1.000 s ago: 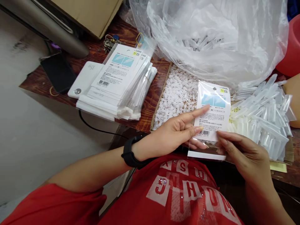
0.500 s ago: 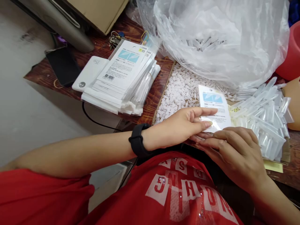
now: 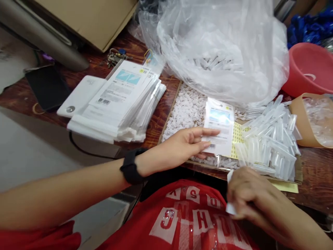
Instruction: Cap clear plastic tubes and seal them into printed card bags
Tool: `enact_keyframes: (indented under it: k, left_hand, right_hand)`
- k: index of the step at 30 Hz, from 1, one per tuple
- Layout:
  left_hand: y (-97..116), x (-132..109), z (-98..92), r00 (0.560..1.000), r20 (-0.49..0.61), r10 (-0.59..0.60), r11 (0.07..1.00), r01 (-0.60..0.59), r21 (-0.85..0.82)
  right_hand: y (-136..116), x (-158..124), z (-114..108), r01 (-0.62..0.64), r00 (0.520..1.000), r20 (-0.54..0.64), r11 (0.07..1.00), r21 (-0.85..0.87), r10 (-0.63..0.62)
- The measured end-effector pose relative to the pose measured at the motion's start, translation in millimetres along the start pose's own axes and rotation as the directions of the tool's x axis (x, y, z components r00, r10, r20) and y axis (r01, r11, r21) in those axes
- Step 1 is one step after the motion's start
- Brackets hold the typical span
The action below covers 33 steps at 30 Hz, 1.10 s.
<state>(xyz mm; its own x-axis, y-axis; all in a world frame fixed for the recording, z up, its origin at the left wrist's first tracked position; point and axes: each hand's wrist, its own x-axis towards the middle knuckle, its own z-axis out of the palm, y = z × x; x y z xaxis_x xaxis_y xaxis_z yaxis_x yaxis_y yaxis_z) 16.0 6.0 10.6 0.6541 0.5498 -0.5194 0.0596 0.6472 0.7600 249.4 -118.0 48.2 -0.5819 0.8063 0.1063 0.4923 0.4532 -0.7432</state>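
Observation:
My left hand (image 3: 186,146) pinches a printed card in a clear plastic sleeve (image 3: 221,128) by its left edge, thumb in front. The card has a blue picture and lines of small print. Lower right, my right hand (image 3: 252,198) is closed, slightly blurred, on a thin white strip (image 3: 230,208) that sticks out at its left side. Beneath the card lie many small white plastic pieces (image 3: 186,104) in a shallow cardboard tray and a yellow printed sheet (image 3: 237,137). Clear plastic tubes (image 3: 273,142) are heaped just right of the card.
A stack of sleeved cards (image 3: 114,104) rests on a white box (image 3: 80,92) at left, near a black phone-like object (image 3: 47,86) and keys (image 3: 116,57). Behind are a large clear bag (image 3: 221,45), a red bowl (image 3: 312,69) and a tan container (image 3: 303,118).
My right hand has moved away from the card's lower edge, down and toward me, and now has a white strip in it. My left hand keeps hold of the sleeved card. The view has shifted right.

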Motion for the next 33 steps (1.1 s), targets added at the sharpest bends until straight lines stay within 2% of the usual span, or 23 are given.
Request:
enact_keyframes:
  k: [1,2,3,4,5,6,7,10,12,14,16,19,21,23,24,26,28,29,31,33]
  left_hand:
    - [-1,-1,-5.7,1.000,0.000,0.001,0.999,-0.001,0.032]
    - [-2,-3,-11.0,1.000,-0.001,-0.006,0.998,0.006,0.059]
    - [-3,-3,-15.7,1.000,-0.015,-0.016,0.997,0.017,0.080]
    - [-4,-4,-19.6,0.999,-0.031,-0.031,0.994,0.034,0.100]
    - [-6,-4,-22.5,0.998,-0.052,-0.045,0.991,0.051,0.122]
    - [-8,-4,-24.5,0.996,-0.073,-0.049,0.988,0.059,0.142]
    - [-10,-4,-25.6,0.995,-0.089,-0.044,0.986,0.058,0.159]
    - [-17,-3,-25.3,0.996,-0.087,-0.014,0.987,0.028,0.160]
    - [-20,-3,-24.2,0.998,-0.059,-0.022,0.990,0.030,0.141]
    - [-21,-4,-23.7,0.998,-0.043,-0.045,0.989,0.051,0.136]
    - [-21,-5,-24.4,0.997,-0.049,-0.060,0.988,0.067,0.137]
    - [-17,-3,-25.5,0.995,-0.088,-0.045,0.991,0.056,0.120]
    - [-13,-2,-24.5,0.992,-0.128,-0.022,0.994,0.035,0.107]
    - [-8,-1,-21.5,0.988,-0.152,-0.017,0.996,0.029,0.079]
    - [-5,-1,-19.6,0.987,-0.158,-0.021,0.998,0.031,0.058]
    - [0,-1,-15.1,0.988,-0.149,-0.033,0.999,0.034,0.007]
    - [3,-2,-10.2,0.991,-0.129,-0.036,0.999,0.032,-0.033]
    - [3,-2,-7.6,0.993,-0.114,-0.037,0.998,0.032,-0.047]
    - [3,-2,-2.3,0.996,-0.072,-0.047,0.997,0.041,-0.071]
    - [0,-3,2.8,0.998,-0.023,-0.057,0.994,0.054,-0.096]
  right_hand:
    - [4,-7,-12,-0.054,0.995,-0.076,0.994,0.093,0.061]
    - [12,-13,-28,-0.108,0.965,-0.225,0.985,0.135,0.137]
    - [24,-17,-48,-0.156,0.886,-0.420,0.979,0.130,0.197]
    - [40,-19,-71,-0.230,0.745,-0.622,0.968,0.096,0.239]
    - [61,-19,-97,-0.329,0.589,-0.766,0.942,0.065,0.258]
    - [84,-16,-126,-0.383,0.520,-0.825,0.924,0.006,0.221]
    - [109,-12,-155,-0.382,0.467,-0.878,0.920,-0.092,0.106]
    - [180,1,-226,-0.429,0.421,-0.907,0.886,-0.179,0.021]
    - [214,4,-247,-0.458,0.445,-0.895,0.856,-0.239,-0.012]
    - [235,1,-251,-0.465,0.511,-0.859,0.829,-0.310,-0.034]
    - [243,-4,-247,-0.459,0.577,-0.815,0.802,-0.382,-0.058]
    - [236,-7,-247,-0.458,0.636,-0.766,0.754,-0.470,-0.090]
    - [220,-2,-249,-0.460,0.663,-0.742,0.726,-0.510,-0.101]
    - [197,8,-239,-0.450,0.697,-0.710,0.710,-0.542,-0.101]
    - [184,12,-227,-0.432,0.722,-0.685,0.708,-0.558,-0.099]
    - [154,16,-187,-0.358,0.796,-0.598,0.719,-0.595,-0.099]
    - [122,11,-133,-0.185,0.914,-0.389,0.735,-0.652,-0.116]
    - [106,7,-105,-0.102,0.941,-0.307,0.750,-0.654,-0.140]
    - [80,-2,-55,0.003,0.973,-0.176,0.769,-0.639,-0.150]
    - [63,-9,-22,0.075,0.967,-0.136,0.748,-0.659,-0.217]
